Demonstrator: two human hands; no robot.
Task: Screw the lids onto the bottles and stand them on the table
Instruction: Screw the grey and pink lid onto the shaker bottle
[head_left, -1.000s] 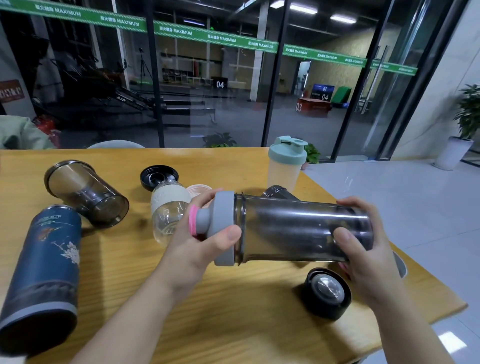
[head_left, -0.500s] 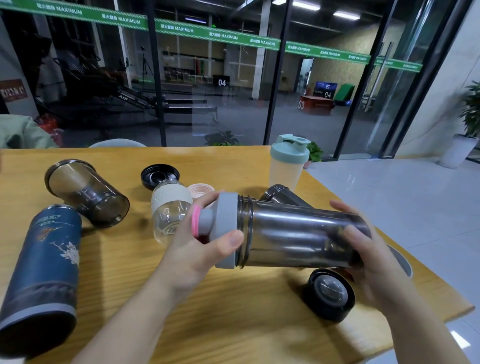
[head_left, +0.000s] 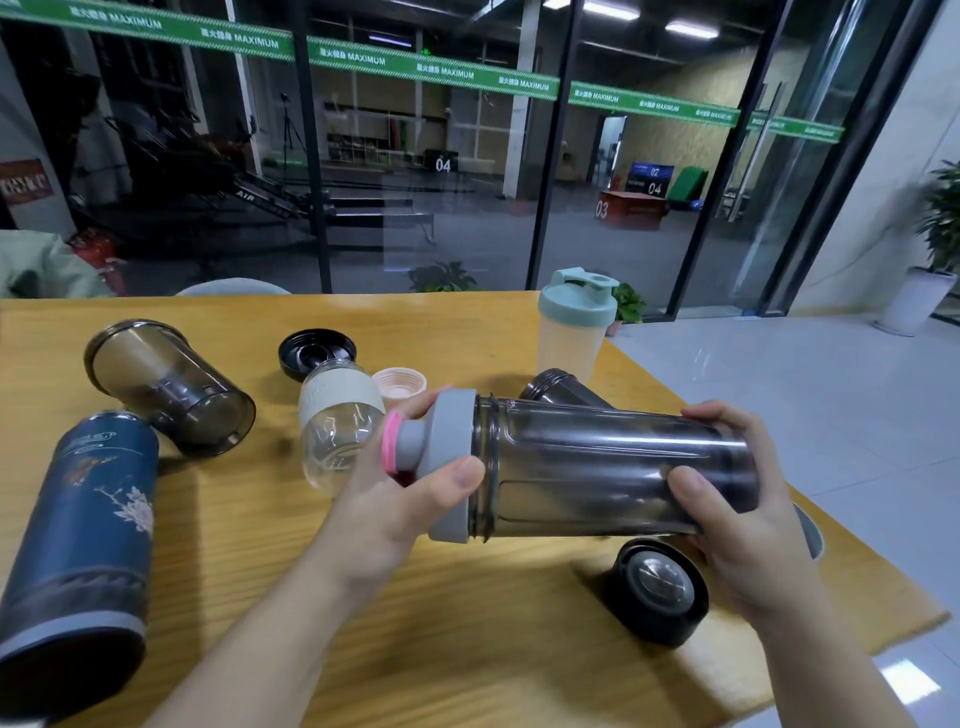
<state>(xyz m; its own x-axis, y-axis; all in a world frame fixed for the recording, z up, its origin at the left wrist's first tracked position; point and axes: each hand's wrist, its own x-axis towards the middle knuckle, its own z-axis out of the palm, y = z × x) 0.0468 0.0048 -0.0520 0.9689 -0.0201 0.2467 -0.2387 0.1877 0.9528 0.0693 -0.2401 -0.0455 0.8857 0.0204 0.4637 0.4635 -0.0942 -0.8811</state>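
I hold a smoky grey bottle (head_left: 597, 467) sideways above the wooden table (head_left: 467, 623). My left hand (head_left: 395, 499) grips its grey lid with a pink ring (head_left: 441, 457), which sits on the bottle's mouth. My right hand (head_left: 737, 519) grips the bottle's base end. On the table lie a dark blue flowered bottle (head_left: 88, 530), an open smoky bottle (head_left: 166, 389), a clear bottle with a pale sleeve (head_left: 337, 421) and another dark bottle (head_left: 561, 389), partly hidden. Loose lids: a black one (head_left: 660, 592), a black one (head_left: 314, 353), a pink one (head_left: 399, 382).
A frosted shaker with a green lid (head_left: 574, 322) stands upright at the table's far right edge. The right table edge runs close under my right hand, with tiled floor beyond. A glass wall stands behind the table. A grey rim (head_left: 810, 530) shows behind my right wrist.
My right hand has regripped the bottle's base, thumb now across its side. The bottle tilted slightly and returned near level. My left hand stays on the lid.
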